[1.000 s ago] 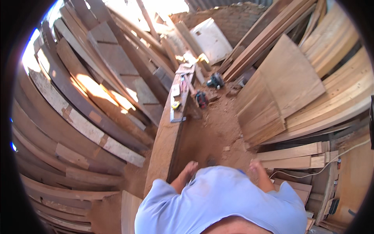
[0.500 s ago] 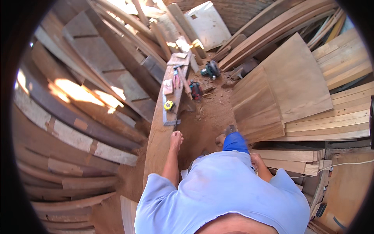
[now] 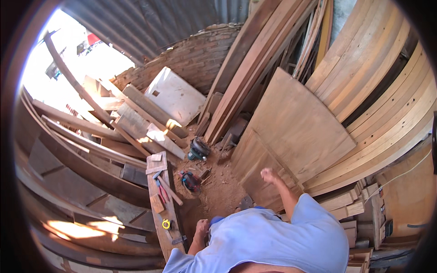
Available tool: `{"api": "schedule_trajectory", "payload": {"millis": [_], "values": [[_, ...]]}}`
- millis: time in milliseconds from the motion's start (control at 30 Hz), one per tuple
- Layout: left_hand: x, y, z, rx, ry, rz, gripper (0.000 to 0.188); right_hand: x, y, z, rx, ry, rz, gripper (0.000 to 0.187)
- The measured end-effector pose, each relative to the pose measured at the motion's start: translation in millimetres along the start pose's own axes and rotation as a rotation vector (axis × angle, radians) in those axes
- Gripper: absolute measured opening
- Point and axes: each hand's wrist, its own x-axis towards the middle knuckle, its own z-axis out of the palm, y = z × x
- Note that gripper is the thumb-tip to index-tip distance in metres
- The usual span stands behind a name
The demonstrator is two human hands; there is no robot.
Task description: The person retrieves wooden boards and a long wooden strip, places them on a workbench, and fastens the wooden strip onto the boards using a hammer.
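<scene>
My left hand (image 3: 201,226) is low by the right side of the narrow plank bench (image 3: 167,241), fingers curled in; whether anything is inside them is hidden. My right hand (image 3: 269,174) is raised in front of a leaning wooden panel (image 3: 259,161), fingers closed with nothing visible in them. On the bench lie a yellow tape measure (image 3: 166,224), a metal square (image 3: 179,240), red-handled pliers (image 3: 162,193), a hammer (image 3: 169,188) and a small wood block (image 3: 157,203).
A circular saw (image 3: 198,149) and a red-and-black power tool (image 3: 190,181) rest on the sawdust-covered floor (image 3: 221,189). A large plywood sheet (image 3: 300,127) leans at the right beside stacked boards (image 3: 378,132). Dark curved planks (image 3: 86,195) fill the left side.
The view has swung to the right and up, showing the corrugated wall and bright opening. My right hand has come up from my side to the panel. My left hand has left the bench edge.
</scene>
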Motion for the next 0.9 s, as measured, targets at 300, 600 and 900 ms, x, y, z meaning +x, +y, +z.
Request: {"api": "schedule_trajectory", "payload": {"millis": [300,600,900], "values": [[92,64,-2,0.990,0.076,0.302,0.023,73,-119,-284,-0.221,1.046,-0.063,0.032],[204,273,62,1.534,-0.372,0.720,0.013,50,-109,-443,-0.698,1.537,0.535,0.052],[199,618,279,0.364,-0.295,0.862,0.037,108,-72,-381,-0.698,1.426,0.688,0.048]]}}
